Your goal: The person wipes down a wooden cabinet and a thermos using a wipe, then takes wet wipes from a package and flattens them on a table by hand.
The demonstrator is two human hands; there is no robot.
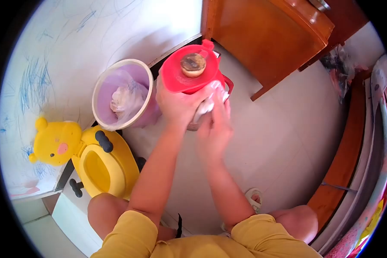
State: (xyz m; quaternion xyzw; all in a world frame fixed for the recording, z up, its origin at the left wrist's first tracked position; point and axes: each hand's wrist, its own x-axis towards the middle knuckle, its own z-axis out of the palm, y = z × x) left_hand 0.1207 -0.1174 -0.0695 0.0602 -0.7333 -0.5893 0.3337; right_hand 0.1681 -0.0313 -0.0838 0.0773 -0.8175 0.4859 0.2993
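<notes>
A red thermos flask (178, 69) with a brown, cork-like stopper (193, 65) stands upright in front of me. My left hand (176, 101) is wrapped round its upper left side, just below the red rim. In my right hand (216, 129) is a white cloth (205, 107), pressed against the near right side of the flask. The red handle shows at the flask's right, beyond my right hand. Most of the flask's body is hidden behind my hands.
At the left, a purple bin (148, 112) with a plastic bag stands by the scribbled wall (86, 34). A yellow child's potty (120, 165) sits nearer me. Wooden furniture (262, 38) is at the back right, and a wooden bed edge (346, 150) runs along the right.
</notes>
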